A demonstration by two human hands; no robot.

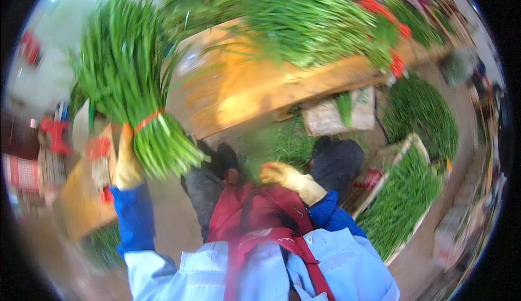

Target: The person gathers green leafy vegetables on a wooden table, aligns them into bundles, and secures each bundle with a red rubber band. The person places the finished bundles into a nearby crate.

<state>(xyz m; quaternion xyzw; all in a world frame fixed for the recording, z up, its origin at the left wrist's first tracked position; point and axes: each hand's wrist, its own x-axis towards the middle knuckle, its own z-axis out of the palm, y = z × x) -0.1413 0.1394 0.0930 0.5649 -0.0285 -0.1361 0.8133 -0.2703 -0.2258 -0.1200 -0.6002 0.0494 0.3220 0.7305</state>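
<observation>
My left hand (127, 158), in a pale yellow glove with orange fingertips, holds up a large bunch of green garlic chives (126, 73). An orange-red band (148, 122) goes round the bunch near its cut ends. The fingers are partly hidden behind the stems. My right hand (287, 177), gloved the same way, hovers over my lap by the dark red apron (260, 209), with nothing seen in it. In front of me, loose chives (309, 24) lie piled on a wooden table (260, 89).
A long crate of greens (399, 203) stands at right, with another heap of greens (421, 113) beyond. A pale box (338, 113) sits beneath the table edge. Red strips (397, 63) hang at the table's right end. Another wooden surface (83, 199) is at left.
</observation>
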